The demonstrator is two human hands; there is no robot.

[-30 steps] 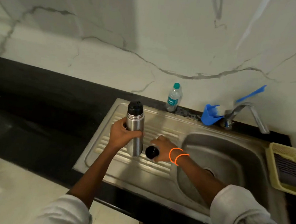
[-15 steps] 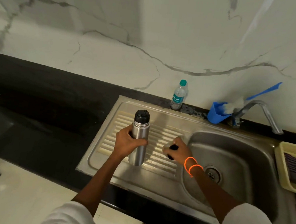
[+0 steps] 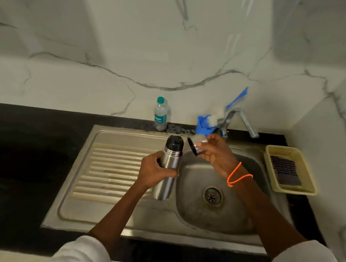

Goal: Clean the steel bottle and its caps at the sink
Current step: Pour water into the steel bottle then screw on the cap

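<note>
Over the sink (image 3: 181,229), set in a dark tabletop (image 3: 33,151): the left hand (image 3: 155,171) grips the steel bottle (image 3: 168,167) round its middle, upright at the basin's left edge, black inner cap (image 3: 174,143) on it. Right hand (image 3: 213,154) holds the steel outer cap (image 3: 196,144) above the basin, near the tap (image 3: 238,120). No water seen running. Yellow basket (image 3: 299,190) with a scrub pad sits right of the sink, blue brush (image 3: 220,115) and plastic bottle (image 3: 160,114) behind it. Judged: outer cap off, washing not begun; inner cap, rinsing and scrubbing left.
</note>
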